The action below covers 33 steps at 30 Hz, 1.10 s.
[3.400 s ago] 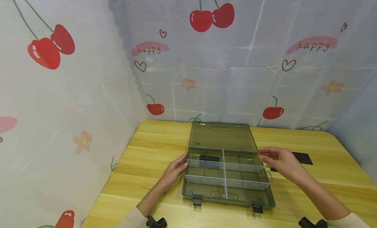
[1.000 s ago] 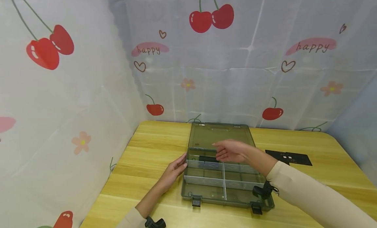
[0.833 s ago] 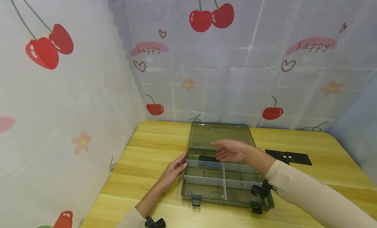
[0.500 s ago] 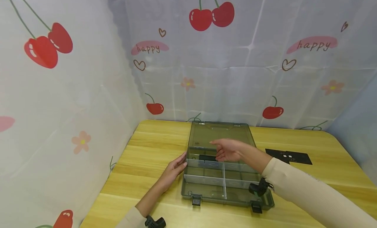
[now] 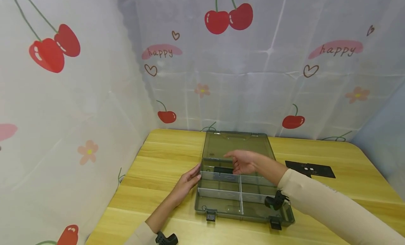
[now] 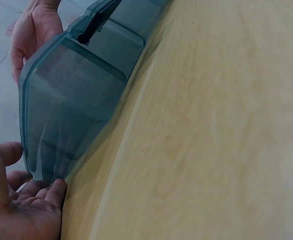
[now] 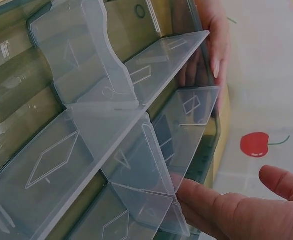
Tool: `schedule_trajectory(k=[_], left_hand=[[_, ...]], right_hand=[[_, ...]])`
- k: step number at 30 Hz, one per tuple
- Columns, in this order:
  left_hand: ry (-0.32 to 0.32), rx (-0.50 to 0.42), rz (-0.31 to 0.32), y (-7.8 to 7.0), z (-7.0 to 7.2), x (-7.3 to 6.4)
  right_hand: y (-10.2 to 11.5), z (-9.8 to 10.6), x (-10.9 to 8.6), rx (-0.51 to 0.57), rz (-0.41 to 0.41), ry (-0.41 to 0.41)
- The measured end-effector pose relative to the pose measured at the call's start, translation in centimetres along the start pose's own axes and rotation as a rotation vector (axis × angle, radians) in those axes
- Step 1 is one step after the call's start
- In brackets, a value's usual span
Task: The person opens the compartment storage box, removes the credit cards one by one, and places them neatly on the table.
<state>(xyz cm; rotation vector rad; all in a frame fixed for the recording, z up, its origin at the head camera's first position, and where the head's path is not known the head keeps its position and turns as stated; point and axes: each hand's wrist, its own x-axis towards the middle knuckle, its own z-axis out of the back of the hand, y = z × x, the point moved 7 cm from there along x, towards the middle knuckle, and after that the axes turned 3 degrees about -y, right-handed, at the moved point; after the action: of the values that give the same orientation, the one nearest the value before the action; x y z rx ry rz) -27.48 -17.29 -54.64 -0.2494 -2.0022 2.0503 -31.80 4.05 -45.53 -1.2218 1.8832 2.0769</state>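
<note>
A smoky green-grey plastic compartment box (image 5: 218,215) lies with its lid (image 5: 237,143) folded back. Clear dividers (image 5: 219,194) split it into several compartments. My left hand (image 5: 186,185) rests along the outside of the left wall, fingers fairly straight; the left wrist view shows its thumb at the rim. My right hand (image 5: 245,162) is over the back row, lower fingers reaching down near the middle divider. In the right wrist view its fingers (image 7: 206,197) touch a divider end, with the thumb standing apart. A black strip (image 5: 223,170) lies in the back left compartment, beside these fingers.
Two black cards (image 5: 322,170) lie overlapping on the wooden table (image 5: 164,150), right of the box. Two dark latches (image 5: 275,223) hang at the box's front edge. A cherry-print curtain (image 5: 240,79) stands behind the table and at its left.
My right hand has left the box's right side and moved left over the back row, uncovering the cards. Lately it shifts only slightly left. My left hand stays at the left wall.
</note>
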Motion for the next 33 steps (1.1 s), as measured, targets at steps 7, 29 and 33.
schedule_trajectory(k=[7,29,33], left_hand=[[0.001,0.004,0.002,-0.2,0.0,-0.1],[-0.001,-0.009,-0.004,-0.1,0.0,0.0],[0.001,-0.009,0.003,-0.1,-0.1,0.0]], right_hand=[[-0.1,0.0,0.4,-0.034,-0.003,-0.019],[-1.0,-0.9,1.1,-0.008,0.007,0.041],[-1.2,-0.8,1.2,0.019,0.02,0.047]])
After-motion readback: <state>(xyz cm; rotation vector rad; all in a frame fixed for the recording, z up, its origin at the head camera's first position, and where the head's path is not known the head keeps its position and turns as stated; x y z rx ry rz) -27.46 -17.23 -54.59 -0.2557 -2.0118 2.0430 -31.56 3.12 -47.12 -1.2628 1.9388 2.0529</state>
